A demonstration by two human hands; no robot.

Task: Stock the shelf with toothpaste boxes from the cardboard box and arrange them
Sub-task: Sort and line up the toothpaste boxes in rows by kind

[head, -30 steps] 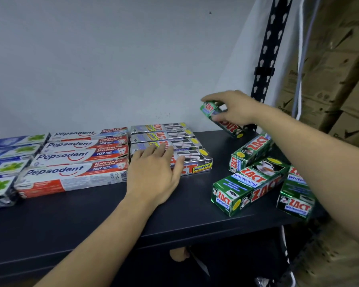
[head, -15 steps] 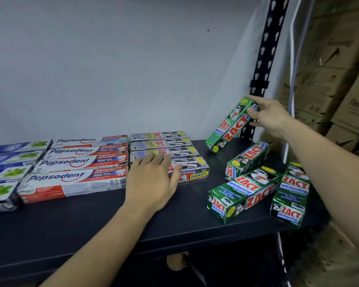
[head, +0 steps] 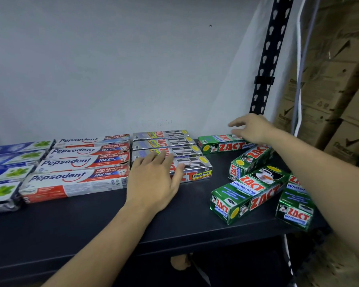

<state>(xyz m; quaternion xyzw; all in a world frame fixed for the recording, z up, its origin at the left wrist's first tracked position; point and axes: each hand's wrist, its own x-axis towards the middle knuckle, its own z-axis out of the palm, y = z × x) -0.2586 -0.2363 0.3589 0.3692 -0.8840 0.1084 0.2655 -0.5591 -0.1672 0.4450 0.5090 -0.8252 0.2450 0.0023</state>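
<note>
The fingers [head: 235, 123] of the right hand [head: 255, 129] are spread, nearly straight, and grip nothing. They hover over the right end of the green ZACT box [head: 220, 145], which lies lengthwise at the back of the shelf [head: 91, 228]. Blur keeps me from telling whether the palm touches it. The left hand [head: 153, 183] lies flat, fingers straight, on the silver Smokers boxes [head: 193, 164]. 3 more green boxes [head: 247, 193] sit askew to the right. I judge these cartons light, glossy and easily dented. I'd pinch each across its long sides near the middle.
</note>
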